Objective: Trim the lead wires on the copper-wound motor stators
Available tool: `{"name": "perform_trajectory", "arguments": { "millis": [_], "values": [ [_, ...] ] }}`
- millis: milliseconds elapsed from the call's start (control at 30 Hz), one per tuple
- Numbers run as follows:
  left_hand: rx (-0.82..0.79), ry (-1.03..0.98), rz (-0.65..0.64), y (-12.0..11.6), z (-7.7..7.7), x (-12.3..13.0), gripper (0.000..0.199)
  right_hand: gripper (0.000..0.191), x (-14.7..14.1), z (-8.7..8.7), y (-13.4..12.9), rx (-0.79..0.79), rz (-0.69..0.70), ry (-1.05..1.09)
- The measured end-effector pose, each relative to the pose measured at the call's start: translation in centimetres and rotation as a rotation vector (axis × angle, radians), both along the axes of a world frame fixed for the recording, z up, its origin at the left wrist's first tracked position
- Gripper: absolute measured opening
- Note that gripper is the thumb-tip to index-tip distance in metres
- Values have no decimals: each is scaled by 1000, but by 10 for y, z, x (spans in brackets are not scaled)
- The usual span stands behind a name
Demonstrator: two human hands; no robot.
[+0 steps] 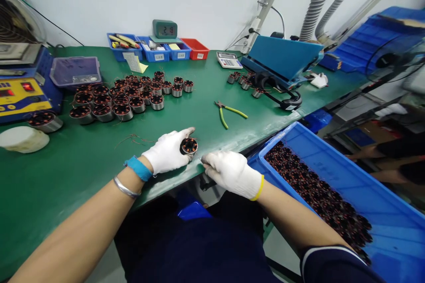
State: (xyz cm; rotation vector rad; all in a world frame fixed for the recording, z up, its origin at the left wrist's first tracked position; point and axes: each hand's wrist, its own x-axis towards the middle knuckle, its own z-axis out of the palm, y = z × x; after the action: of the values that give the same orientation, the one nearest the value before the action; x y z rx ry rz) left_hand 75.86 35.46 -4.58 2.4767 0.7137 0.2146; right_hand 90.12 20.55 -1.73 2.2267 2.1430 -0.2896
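My left hand [170, 152], in a white glove with bare fingertips, is wrapped round a copper-wound stator [189, 146] near the front edge of the green table [172, 126]. My right hand [229, 171], in a white glove with a yellow cuff, is pinched just right of the stator, below its level. What its fingers hold is too small to make out. Cutters with green handles [229, 111] lie open beyond my hands. Many more stators [122, 112] stand grouped at the back left.
A blue crate [335, 166] of stators is at the right, below table height. Small bins [157, 53], a calculator [229, 59], a black headset [290, 101] and a white round block [24, 139] are on the table. A person's arms [372, 154] show at the far right.
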Motion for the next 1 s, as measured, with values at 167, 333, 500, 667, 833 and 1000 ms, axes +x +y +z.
{"name": "perform_trajectory", "arguments": {
  "millis": [167, 333, 500, 667, 833, 1000],
  "values": [
    [-361, -152, -37, 6, 2, -10, 98, 39, 13, 11, 10, 299, -236, 329],
    [-271, -147, 281, -4, 2, -3, 104, 36, 9, -7, 57, 378, -175, 579],
    [-237, -116, 145, -10, 6, -3, 95, 16, 27, -8, 95, 402, -388, 1125],
    [-334, -146, 131, -9, 9, -6, 83, 21, 40, -4, 73, 545, -484, 1341],
    [-251, -179, 234, -12, 8, -2, 25, 48, 8, -25, 41, 315, -471, 1244],
    [-142, -338, 307, -14, 2, 1, 15, 53, -10, -35, 43, 314, -476, 1243]
  ]
}}
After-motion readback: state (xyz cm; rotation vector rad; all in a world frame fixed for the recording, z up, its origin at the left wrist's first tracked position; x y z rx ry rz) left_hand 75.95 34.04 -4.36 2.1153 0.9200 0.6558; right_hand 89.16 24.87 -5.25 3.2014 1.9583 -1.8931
